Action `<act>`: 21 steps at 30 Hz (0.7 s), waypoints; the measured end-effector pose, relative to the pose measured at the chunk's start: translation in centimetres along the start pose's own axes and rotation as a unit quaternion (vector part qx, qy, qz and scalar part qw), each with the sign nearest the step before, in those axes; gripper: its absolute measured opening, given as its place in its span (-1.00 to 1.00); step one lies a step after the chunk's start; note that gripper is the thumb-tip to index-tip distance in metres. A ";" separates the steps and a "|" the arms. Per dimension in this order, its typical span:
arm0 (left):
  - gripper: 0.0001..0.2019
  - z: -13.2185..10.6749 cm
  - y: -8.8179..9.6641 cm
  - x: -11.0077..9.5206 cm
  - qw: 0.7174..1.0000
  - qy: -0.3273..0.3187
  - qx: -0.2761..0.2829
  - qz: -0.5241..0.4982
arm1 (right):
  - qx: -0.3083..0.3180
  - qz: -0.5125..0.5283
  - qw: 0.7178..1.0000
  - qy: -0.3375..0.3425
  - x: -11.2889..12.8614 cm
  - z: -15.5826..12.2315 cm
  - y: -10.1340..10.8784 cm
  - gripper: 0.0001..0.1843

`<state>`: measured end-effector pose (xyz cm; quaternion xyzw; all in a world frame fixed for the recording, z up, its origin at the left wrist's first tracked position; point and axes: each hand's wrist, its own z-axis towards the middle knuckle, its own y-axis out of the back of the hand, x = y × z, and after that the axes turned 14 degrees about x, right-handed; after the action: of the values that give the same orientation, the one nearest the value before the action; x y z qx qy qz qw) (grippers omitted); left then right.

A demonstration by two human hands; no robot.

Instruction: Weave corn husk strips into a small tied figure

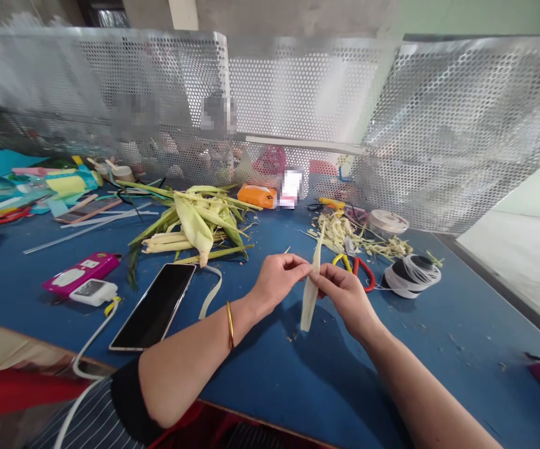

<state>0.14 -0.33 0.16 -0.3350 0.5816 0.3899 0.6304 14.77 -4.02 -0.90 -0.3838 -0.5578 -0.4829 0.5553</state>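
Note:
My left hand (277, 279) and my right hand (345, 293) meet above the blue table (260, 374), both pinching a pale, narrow strip of corn husk (309, 299) that hangs upright between them. The left fingers pinch its left edge near the middle. From the right side, the right fingers grip the same stretch. A gold bangle (229, 324) circles my left wrist. Just behind the right hand lie red-and-yellow scissors (361, 268).
A pile of green husks (195, 224) lies back left, shredded husk scraps (358, 237) back centre. A phone (155, 305), a pink device (80, 271) and a white charger (93, 292) sit left. A tape roll (413, 274) is right. Perforated metal screens (345, 112) wall the far edge.

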 end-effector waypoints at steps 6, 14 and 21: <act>-0.88 -0.3 -0.2 -0.3 0.999 0.024 0.029 0.035 | -0.073 -0.002 0.997 0.028 0.1 0.1 0.2 -0.73; -0.88 -0.2 -0.4 0.5 0.998 0.035 0.037 0.036 | -0.118 -0.135 0.983 0.041 -0.3 -0.2 0.0 -0.77; -0.91 0.1 -0.7 0.6 0.993 0.095 0.014 -0.063 | -0.143 -0.149 0.976 0.064 -0.4 -0.3 0.1 -0.74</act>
<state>0.80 -0.52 -0.43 -0.3973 0.6225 0.3076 0.6000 14.97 -4.21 -1.27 -0.3396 -0.4974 -0.6587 0.4510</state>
